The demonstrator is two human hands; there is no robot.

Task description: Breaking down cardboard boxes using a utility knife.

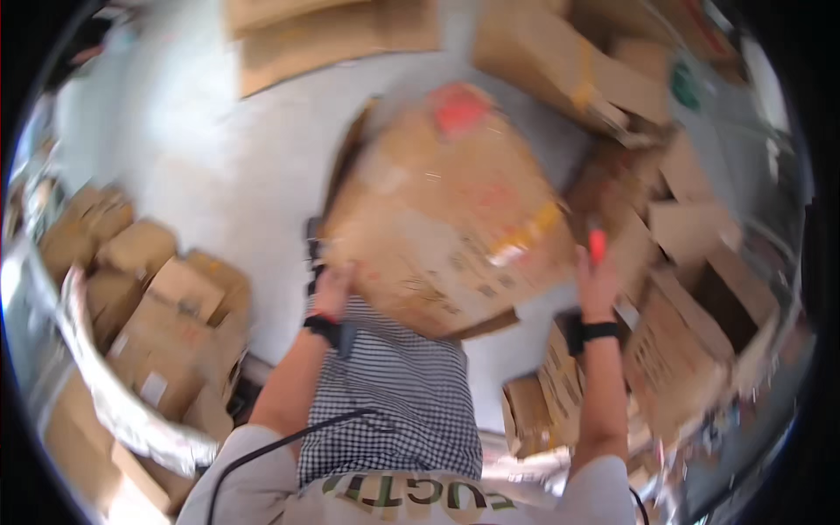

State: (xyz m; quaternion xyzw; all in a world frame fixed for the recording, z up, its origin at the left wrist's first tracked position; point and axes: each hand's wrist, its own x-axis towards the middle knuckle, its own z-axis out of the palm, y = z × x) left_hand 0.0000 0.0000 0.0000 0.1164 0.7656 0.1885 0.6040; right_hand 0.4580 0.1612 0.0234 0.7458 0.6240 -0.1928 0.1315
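Observation:
A large flattened cardboard box (420, 227), brown with a red patch and yellow tape, tilts in front of my body. At its left edge my left hand (332, 289) is closed on the cardboard, the fingers partly hidden. My right hand (598, 284) is closed beside the box's right edge. From its fingers sticks up a small bright red object (598, 247), too blurred to name. Whether this hand also touches the cardboard, I cannot tell. Dark bands are strapped round both wrists.
Several cardboard boxes (682, 350) stand at the right, some with raised flaps. More cardboard (166, 341) is heaped at the left, behind a curved whitish rim (114, 385). Another opened box (569, 70) lies at the far right, and a cardboard sheet (332, 44) at the far side. A dark cable (289, 437) crosses my lap.

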